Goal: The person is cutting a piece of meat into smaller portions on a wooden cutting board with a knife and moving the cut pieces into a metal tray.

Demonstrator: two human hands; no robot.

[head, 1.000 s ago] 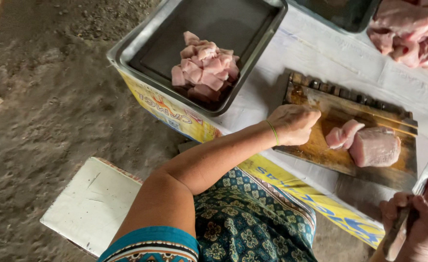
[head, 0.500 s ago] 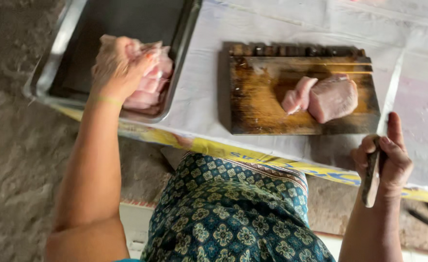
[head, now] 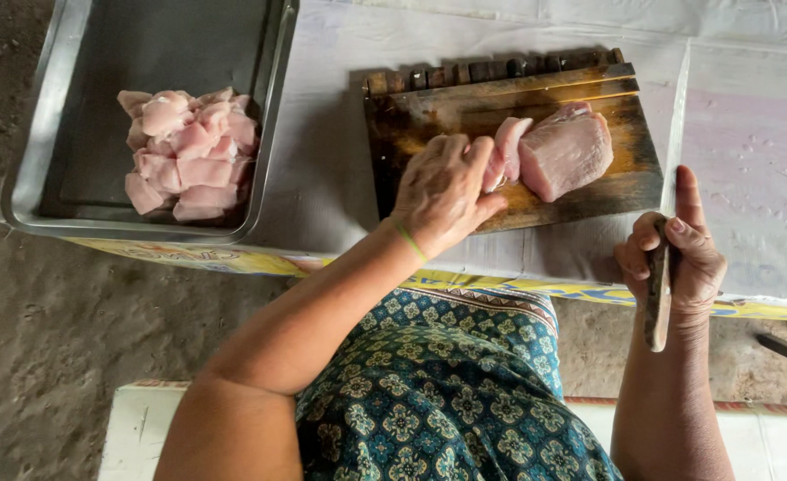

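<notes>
On the wooden cutting board [head: 429,111] ahead of us lies a large slab of raw pink meat [head: 567,151], with a thinner slice [head: 505,147] leaning against its left side. Our left hand [head: 442,191] rests palm down on the board, fingers curled together over the near edge of that slice, touching it; a thin green band circles the wrist. Our right hand [head: 674,258] sits to the right of the board, apart from the meat, clamped around the dark handle of a knife [head: 658,294]; the forefinger points straight up along it, and the handle end sticks out below the palm. We cannot make out the blade.

Beneath the board a pale plastic sheet [head: 322,160] covers the table, and a yellow printed strip runs along the near edge. To the left, well apart from the board, a metal tray [head: 46,116] holds a pile of cut meat chunks [head: 188,151] heaped toward its right wall.

Closer to us, a dark green patterned skirt [head: 429,383] covers our lap, and we sit on a pale bench [head: 135,428]. Grey dirt floor [head: 37,330] spreads below the table on the left.
</notes>
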